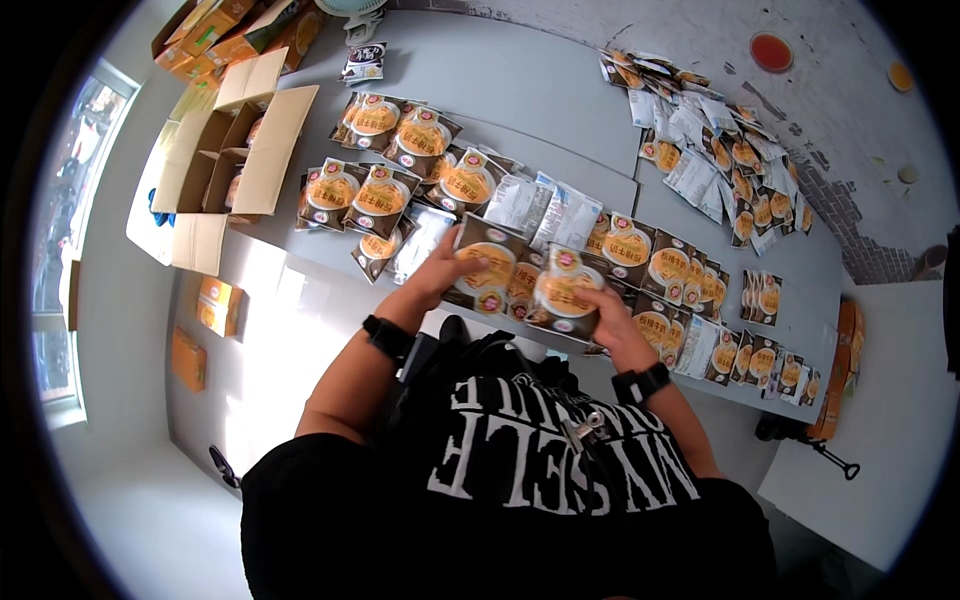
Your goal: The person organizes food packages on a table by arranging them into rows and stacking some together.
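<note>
My left hand [442, 270] is closed round the left side of a dark food packet [482, 285] with a round picture of a bowl on it. At the right, my right hand [614, 324] grips another such packet [562, 306], which is slightly blurred. Both packets are held up in front of my body, above the table's near edge, with a further packet [523, 283] showing between them. Just beyond my hands lie two packets with their silvery printed backs up, one of them a white-backed packet [567, 216]. My fingers under the packets are hidden.
Stacks of packets [378, 195] lie at the left of the grey table [540, 60], and rows of packets [680, 270] run along its right. A loose heap [700, 150] lies far right. An open divided carton [265, 150] stands left. Orange boxes [220, 305] sit on the floor.
</note>
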A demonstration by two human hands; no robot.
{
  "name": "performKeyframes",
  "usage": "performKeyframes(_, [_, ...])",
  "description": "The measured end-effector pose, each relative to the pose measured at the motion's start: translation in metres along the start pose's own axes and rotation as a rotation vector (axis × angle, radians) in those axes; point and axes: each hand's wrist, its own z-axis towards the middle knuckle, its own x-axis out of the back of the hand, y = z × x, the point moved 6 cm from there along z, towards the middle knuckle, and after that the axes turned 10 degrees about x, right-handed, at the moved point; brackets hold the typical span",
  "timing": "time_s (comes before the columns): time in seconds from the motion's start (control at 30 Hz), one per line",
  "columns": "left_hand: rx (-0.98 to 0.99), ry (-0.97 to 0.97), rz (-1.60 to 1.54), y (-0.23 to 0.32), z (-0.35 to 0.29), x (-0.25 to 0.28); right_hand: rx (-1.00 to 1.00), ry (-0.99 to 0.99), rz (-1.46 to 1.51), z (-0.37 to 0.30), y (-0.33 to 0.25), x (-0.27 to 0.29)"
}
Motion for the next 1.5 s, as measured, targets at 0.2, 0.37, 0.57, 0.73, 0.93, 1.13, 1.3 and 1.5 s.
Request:
performKeyframes(0.2, [-0.075,0.168,0.125,0.033,-0.023,0.103,-0.132,-0.067,0.12,0.057,0.067,-0.101])
performKeyframes(0.37, [-0.267,0.29,0.675,0.054,-0.009,0.12,-0.091,0.061,0.131,0.07,0.088,-0.123])
performKeyframes(0.57, [-0.422,0.599,1.613,0.07,-0.027,0.099,0.146,0.274,-0.796,0.073,0.084,-0.101])
performKeyframes(0.73, [-0.648,0.438,1.75,0.072,-0.031,0.084,0.386,0.282,-1.22,0.074,0.066,-0.097])
performKeyframes(0.93, [-0.582,0.301,1.743,0.056,-0.017,0.091,0.196,0.203,-1.021,0.06,0.062,-0.091])
performKeyframes(1.13, [-0.501,0.263,1.664,0.071,-0.012,0.091,0.178,0.163,-0.681,0.032,0.035,-0.06])
performKeyframes(1.3, [-0.602,0.298,1.421,0.092,-0.004,0.052,0.23,0.208,-0.527,0.001,-0.006,0.003])
performKeyframes(1.5, [-0.404,0.125,1.027,0.06,0.026,-0.04,0.469,0.313,-0.362,-0.063,-0.07,0.11])
